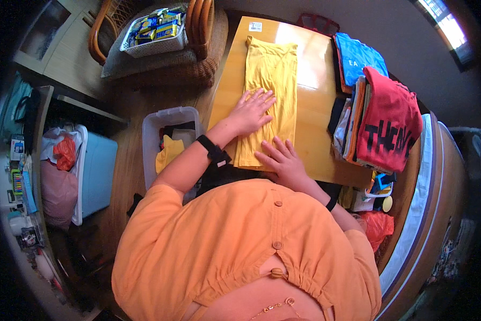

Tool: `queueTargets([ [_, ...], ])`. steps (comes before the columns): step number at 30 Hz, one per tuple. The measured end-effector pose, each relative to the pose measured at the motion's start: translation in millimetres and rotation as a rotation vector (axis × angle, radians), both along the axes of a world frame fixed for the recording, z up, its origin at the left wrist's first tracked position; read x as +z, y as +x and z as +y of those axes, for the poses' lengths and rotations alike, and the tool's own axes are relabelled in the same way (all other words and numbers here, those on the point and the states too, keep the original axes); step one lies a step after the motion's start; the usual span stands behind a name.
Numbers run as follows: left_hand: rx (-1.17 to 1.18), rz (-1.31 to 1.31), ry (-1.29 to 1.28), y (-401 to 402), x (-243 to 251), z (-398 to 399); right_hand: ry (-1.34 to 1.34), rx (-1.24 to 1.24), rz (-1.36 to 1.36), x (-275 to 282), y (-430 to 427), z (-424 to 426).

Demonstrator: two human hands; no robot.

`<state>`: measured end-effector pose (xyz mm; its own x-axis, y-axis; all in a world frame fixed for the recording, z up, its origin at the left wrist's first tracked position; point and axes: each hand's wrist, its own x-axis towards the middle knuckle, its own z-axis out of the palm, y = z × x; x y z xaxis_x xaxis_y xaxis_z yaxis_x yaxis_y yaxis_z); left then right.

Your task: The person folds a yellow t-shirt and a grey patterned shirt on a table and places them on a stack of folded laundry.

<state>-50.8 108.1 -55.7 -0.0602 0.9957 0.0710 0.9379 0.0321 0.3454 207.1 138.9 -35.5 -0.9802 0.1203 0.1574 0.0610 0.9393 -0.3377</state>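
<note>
A yellow garment (276, 76) lies lengthwise on the wooden table (316, 120), folded into a long strip with wrinkles along it. My left hand (253, 110) rests flat on the middle of the cloth, fingers spread. Lower down, my right hand (282, 160) lies on the near end of the garment with its fingers apart. Neither hand grasps the fabric. The far end of the garment has a gathered band. What part of the cloth sits beneath my palms is hidden.
Folded clothes stand at the table's right edge, topped by a red shirt (391, 116) and a blue shirt (359, 56). On the left floor is a translucent plastic bin (150, 140) holding clothes. A white basket (156, 50) of packets sits on a wicker chair (176, 72).
</note>
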Motion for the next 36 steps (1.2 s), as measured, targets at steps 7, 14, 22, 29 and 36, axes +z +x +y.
queueTargets([
  [7,0.003,0.113,-0.056,-2.6,8.0,6.2,-0.006,-0.013,0.065,-1.7,8.8,1.3],
  [14,-0.117,0.080,-0.065,-2.2,8.3,-6.1,-0.207,-0.082,0.268,16.2,-2.3,22.6],
  [22,-0.103,-0.102,0.047,-2.7,3.6,-24.1,-0.223,-0.084,0.273,37.7,-6.5,45.2],
  [29,-0.132,-0.043,-0.016,-10.4,0.0,-5.0,-0.277,0.013,0.135,27.5,25.9,41.8],
  [36,-0.125,0.079,0.029,-8.2,-3.0,-5.4,-0.348,-0.257,0.257,20.0,54.8,45.8],
])
